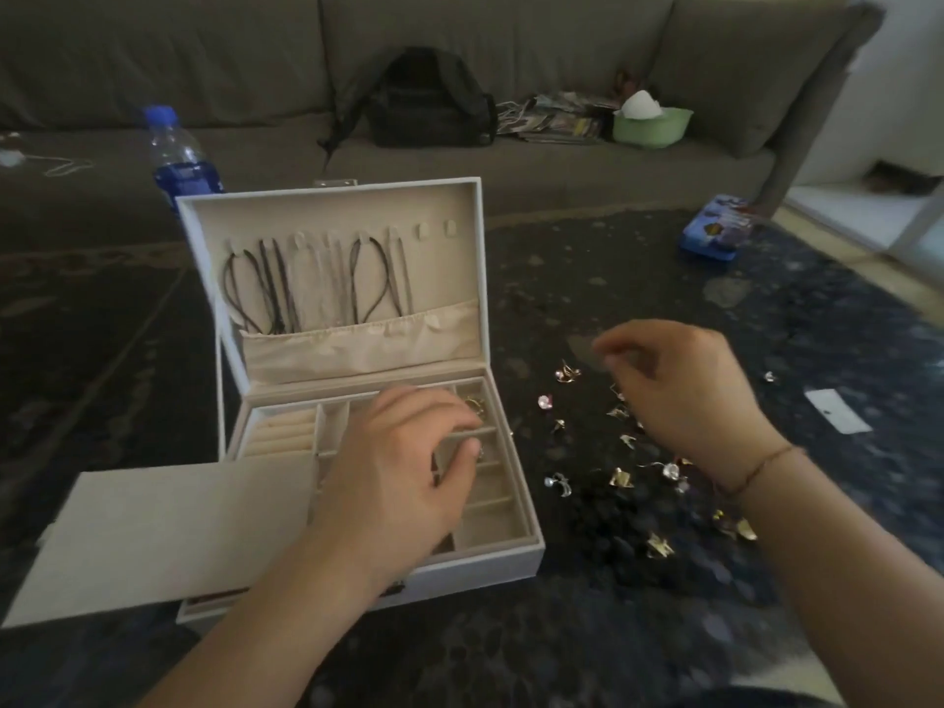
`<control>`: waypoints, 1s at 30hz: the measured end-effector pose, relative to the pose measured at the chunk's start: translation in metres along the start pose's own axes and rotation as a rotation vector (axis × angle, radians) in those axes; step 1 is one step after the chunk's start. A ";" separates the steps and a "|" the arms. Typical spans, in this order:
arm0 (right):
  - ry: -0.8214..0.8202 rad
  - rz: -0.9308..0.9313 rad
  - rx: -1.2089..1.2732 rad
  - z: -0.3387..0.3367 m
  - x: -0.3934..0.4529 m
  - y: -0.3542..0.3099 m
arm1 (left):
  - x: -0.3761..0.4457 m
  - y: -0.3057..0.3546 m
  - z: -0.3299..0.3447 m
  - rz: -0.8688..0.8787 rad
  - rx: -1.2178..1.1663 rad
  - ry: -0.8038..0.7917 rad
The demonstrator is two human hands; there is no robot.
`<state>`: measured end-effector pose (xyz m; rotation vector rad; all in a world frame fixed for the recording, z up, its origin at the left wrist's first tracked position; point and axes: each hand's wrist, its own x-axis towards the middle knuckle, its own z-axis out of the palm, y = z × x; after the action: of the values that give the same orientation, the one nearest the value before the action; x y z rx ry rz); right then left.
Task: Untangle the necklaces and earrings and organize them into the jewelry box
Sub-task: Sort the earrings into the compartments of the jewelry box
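Observation:
A white jewelry box (531,550) stands open on the dark patterned surface. Several dark and pale necklaces (276,283) hang from hooks inside its upright lid. My left hand (403,467) hovers over the box's right-hand compartments with curled fingers, and a small glinting earring shows at the thumb tip. A gold earring (475,404) lies in the far right compartment. Several loose earrings (620,477) are scattered to the right of the box. My right hand (684,396) is above them, blurred, fingers curled downward. Whether it holds anything is unclear.
A flat beige panel (168,528) lies over the box's near left corner. Behind the box stands a blue water bottle (179,155). On the grey sofa sit a black backpack (429,99) and a green bowl (651,127). A blue tin (715,229) and a white paper slip (838,411) lie to the right.

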<state>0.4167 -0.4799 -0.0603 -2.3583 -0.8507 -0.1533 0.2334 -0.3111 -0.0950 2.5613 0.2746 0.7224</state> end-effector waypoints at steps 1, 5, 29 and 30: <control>-0.004 0.050 -0.003 -0.006 -0.002 0.011 | 0.000 0.009 0.002 0.037 -0.018 -0.010; -0.071 0.126 -0.084 -0.024 -0.018 0.041 | 0.006 0.040 0.023 0.121 -0.048 -0.072; -0.683 -0.179 -0.323 -0.023 -0.074 0.048 | 0.062 0.092 0.065 -0.102 -0.015 -0.580; -0.674 -0.177 -0.310 -0.022 -0.074 0.050 | 0.060 0.090 0.055 -0.145 -0.128 -0.562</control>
<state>0.3915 -0.5625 -0.0906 -2.6530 -1.4366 0.5033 0.3194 -0.3914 -0.0662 2.4679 0.2138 -0.0446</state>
